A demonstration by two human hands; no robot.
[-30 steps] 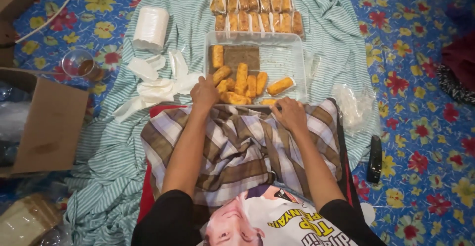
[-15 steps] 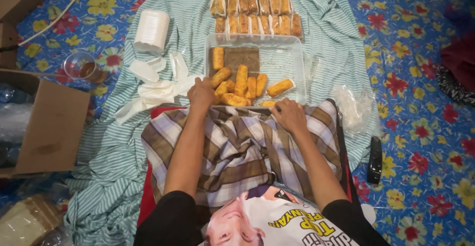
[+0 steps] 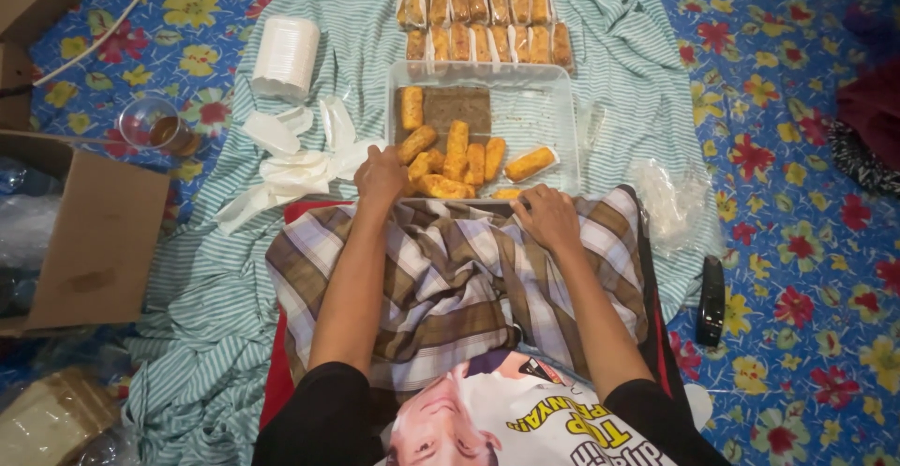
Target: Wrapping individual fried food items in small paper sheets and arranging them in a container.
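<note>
Golden fried rolls [image 3: 457, 160] lie heaped in a clear plastic tray [image 3: 553, 119] set on a green-striped cloth [image 3: 216, 278], just beyond the person's plaid-draped lap. Left hand [image 3: 381, 175] rests at the tray's near-left corner, fingers curled down against the rolls nearest it (whether it grips one cannot be told). Right hand [image 3: 547, 217] sits at the tray's near edge, fingers bent, touching a roll [image 3: 507, 194] at the rim; grip unclear too. Behind the tray, two neat rows of wrapped rolls [image 3: 485, 22] line the cloth. To the left: loose white paper wrappers [image 3: 295, 161], a stack of white paper cups [image 3: 286, 53], a plastic cup w/ brown drink [image 3: 155, 126], a cardboard box [image 3: 94, 241]. At right, a crumpled clear bag [image 3: 667, 203] and a black remote [image 3: 711, 302] on the floral mat [image 3: 797, 241].
</note>
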